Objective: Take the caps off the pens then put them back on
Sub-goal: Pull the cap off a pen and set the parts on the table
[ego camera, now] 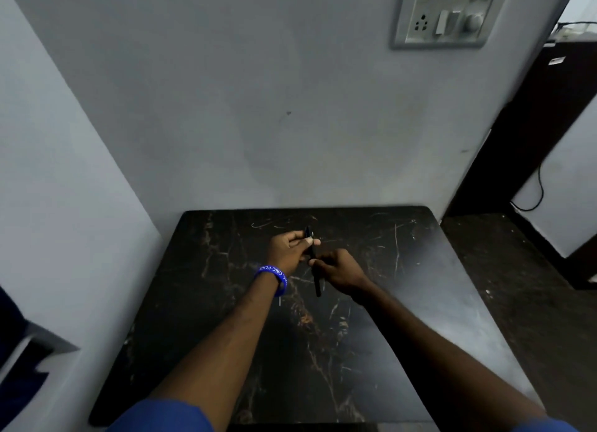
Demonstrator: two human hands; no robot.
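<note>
A slim black pen is held above the dark marble table, pointing away from me. My left hand, with a blue wristband at the wrist, pinches the pen's far end, where the cap sticks out past the fingers. My right hand grips the barrel just behind it, and the pen's near end hangs out below that hand. The two hands touch. I cannot tell whether the cap is seated on the pen or slightly off.
The table stands in a corner, with grey walls to the left and behind. A switch and socket plate hangs on the back wall. Dark furniture with a cable stands at the right, beside dark floor.
</note>
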